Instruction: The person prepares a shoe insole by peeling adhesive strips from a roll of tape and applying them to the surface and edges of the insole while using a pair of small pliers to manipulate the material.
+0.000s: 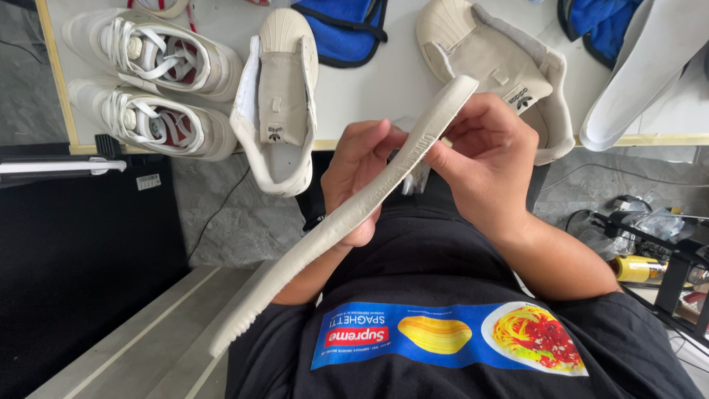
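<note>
**Q:** What do your hands have hold of?

**A:** Both grip one off-white rubber shoe sole (295,262), seen edge-on. It runs slantwise, from far right over the table edge to near left beside your lap. Your left hand (360,177) is curled around its middle from below. Your right hand (487,166) pinches the upper stretch, with the thumb on the near face.

**Q:** What lies around them?

**A:** On the pale table (384,89) beyond your hands lie two beige unlaced sneakers: one left (277,103), one right (502,74), tongues folded open. A laced white pair (155,81) sits far left, and a blue cloth (340,29) lies between the beige two.

**Q:** Which step does this look like?

**A:** You seem to be turning the sole over in the air and looking at its edge. It touches neither shoe.

**Q:** What does a next move call for?

**A:** Probably care with the long near end, which hangs unsupported and looks likely to flop. Shifting your left hand lower should steady it.
</note>
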